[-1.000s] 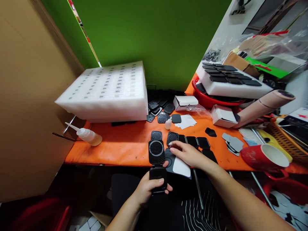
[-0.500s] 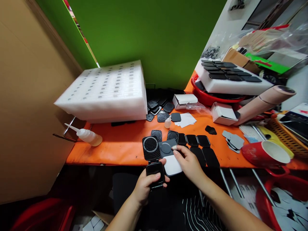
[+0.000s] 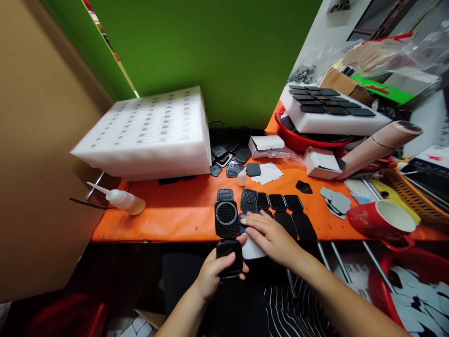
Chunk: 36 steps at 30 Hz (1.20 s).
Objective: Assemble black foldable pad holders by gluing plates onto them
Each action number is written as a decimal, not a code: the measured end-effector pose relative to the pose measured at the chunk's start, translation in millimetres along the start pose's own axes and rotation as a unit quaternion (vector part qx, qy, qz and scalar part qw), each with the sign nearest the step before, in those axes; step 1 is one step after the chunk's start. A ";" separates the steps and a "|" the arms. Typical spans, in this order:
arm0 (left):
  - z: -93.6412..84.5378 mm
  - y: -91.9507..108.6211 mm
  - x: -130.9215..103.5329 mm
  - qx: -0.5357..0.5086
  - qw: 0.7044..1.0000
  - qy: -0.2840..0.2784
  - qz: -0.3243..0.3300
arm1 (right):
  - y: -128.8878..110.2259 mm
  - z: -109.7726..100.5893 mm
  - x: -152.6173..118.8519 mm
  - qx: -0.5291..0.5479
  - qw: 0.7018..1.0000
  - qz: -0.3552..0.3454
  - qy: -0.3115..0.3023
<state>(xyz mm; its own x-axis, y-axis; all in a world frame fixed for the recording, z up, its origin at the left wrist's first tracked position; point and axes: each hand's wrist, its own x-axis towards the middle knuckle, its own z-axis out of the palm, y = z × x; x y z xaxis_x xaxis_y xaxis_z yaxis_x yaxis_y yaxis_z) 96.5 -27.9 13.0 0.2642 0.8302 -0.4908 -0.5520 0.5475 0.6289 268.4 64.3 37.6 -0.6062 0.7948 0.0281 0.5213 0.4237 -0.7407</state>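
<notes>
My left hand (image 3: 214, 271) grips the lower half of a black hinged case (image 3: 228, 234), opened up with its round grilled half resting at the orange table's front edge. My right hand (image 3: 270, 236) lies flat beside it, fingers pressing on a grey and white sheet (image 3: 253, 250) that sticks out under the palm. Just beyond the fingers lie rows of black square parts (image 3: 277, 203) on the orange table (image 3: 175, 210), two of them with mesh faces.
A stack of white foam trays (image 3: 147, 133) stands at the back left, a squeeze bottle (image 3: 121, 200) in front of it. At the right are a red mug (image 3: 380, 223), grey pads (image 3: 335, 202), white boxes (image 3: 266, 145), a foam tray of black parts (image 3: 329, 117) on a red bowl, a cardboard tube (image 3: 379, 147).
My right hand has brought the grey and white sheet back against the open case and now lies flat on it. The left hand has straightened the case upright.
</notes>
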 end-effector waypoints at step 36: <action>2.6 7.2 2.3 -0.035 0.999 0.035 0.017 | -19.1 -52.9 -36.0 0.006 0.935 -0.043 0.352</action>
<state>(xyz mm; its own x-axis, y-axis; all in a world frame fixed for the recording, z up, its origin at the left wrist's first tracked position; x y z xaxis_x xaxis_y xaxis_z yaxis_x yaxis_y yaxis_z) 95.2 -21.7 17.9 0.1898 0.8377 -0.5121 -0.6139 0.5083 0.6039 312.0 50.5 86.3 -0.0976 0.8492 0.5189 0.4789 0.4972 -0.7235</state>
